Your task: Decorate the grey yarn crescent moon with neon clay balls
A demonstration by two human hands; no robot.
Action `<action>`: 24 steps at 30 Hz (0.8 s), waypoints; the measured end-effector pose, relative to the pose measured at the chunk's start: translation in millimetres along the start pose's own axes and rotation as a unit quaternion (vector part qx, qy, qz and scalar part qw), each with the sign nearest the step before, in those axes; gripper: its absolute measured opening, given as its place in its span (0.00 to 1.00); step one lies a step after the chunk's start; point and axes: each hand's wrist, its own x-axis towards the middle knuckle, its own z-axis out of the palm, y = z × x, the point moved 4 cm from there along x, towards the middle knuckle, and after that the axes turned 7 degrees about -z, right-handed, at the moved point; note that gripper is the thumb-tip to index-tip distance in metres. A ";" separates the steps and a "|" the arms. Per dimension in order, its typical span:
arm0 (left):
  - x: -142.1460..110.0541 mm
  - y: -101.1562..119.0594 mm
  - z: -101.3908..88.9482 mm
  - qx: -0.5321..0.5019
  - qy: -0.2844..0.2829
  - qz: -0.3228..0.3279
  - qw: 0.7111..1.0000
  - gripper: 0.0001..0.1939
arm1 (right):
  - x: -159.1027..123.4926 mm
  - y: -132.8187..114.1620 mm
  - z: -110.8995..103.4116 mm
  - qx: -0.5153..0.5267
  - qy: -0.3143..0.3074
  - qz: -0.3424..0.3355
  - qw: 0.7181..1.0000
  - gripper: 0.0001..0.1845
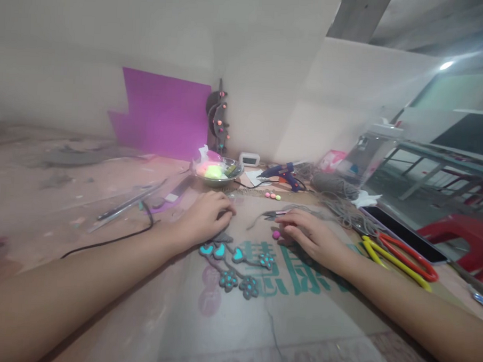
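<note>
A dark grey ornament [228,279] lies on the clear-covered mat, with grey stems, turquoise hearts and turquoise-dotted flowers hanging from it. My left hand [206,214] has its fingers curled over the upper part of this ornament, which it mostly hides. To the right, my right hand [309,234] rests low over the mat, thumb and fingers apart. Just beyond its fingertips lies a small pointed metal tool [272,215] beside a grey cord end; its kind is unclear. A magenta ball [276,235] sits close to the right thumb, apart from it.
Behind the hands stand a bowl of bright material [215,181], a blue glue gun [285,175] and several small balls [273,196]. At right lie grey yarn [333,185], red-handled [408,256] and yellow-handled [398,263] tools and a phone [403,233]. A black cable [114,245] passes my left forearm.
</note>
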 end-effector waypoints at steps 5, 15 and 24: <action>0.0 0.1 0.3 -0.006 -0.001 -0.003 1.000 0.11 | -2.6 -1.7 3.0 -0.011 -0.021 -0.013 1.000 0.15; 0.1 0.4 1.1 -0.005 -0.001 -0.006 1.000 0.11 | -0.7 -3.3 8.6 0.003 -0.053 -0.036 0.998 0.11; 0.2 -1.2 0.6 0.001 0.003 0.005 1.000 0.11 | 1.9 -2.6 4.4 0.010 -0.041 -0.014 0.999 0.13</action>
